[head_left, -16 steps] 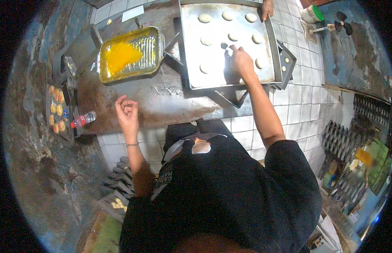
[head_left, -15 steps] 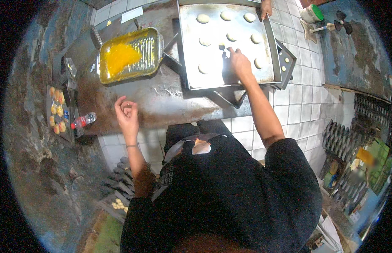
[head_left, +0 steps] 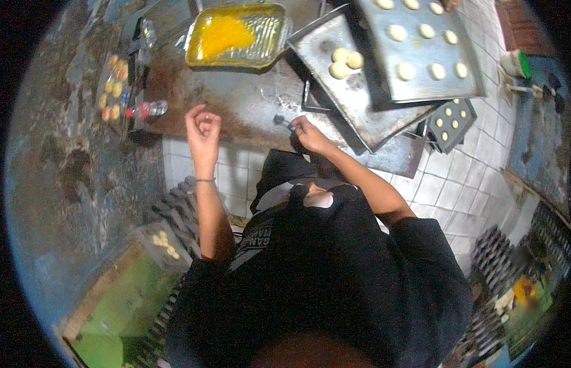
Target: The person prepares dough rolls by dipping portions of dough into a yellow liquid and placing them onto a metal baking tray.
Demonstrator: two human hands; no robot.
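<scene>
My right hand (head_left: 311, 135) is closed on a small dark tool (head_left: 281, 120) over the table's front edge; its exact kind is too small to make out. Empty, with its fingers loosely curled and apart, my left hand (head_left: 203, 132) hovers above the table (head_left: 236, 92) near the bottle. Round dough balls (head_left: 426, 31) stand in rows on a metal tray (head_left: 420, 89) at the upper right, which another person's hand (head_left: 450, 4) touches at the top. Partly under it lies a second metal tray (head_left: 383, 122) holding three dough balls (head_left: 339, 70) close together.
A rectangular dish (head_left: 270, 46) with a yellow filling stands at the back. Left are a plastic bottle (head_left: 147, 109) and a pack of buns (head_left: 115, 92). A dark tray (head_left: 442, 136) of small dough balls sits low at the right, beside a green-lidded tub (head_left: 517, 64).
My right hand has pulled back from the dough tray toward me with the dark tool. That tray has shifted up and right, uncovering the one beneath. The view has also swung.
</scene>
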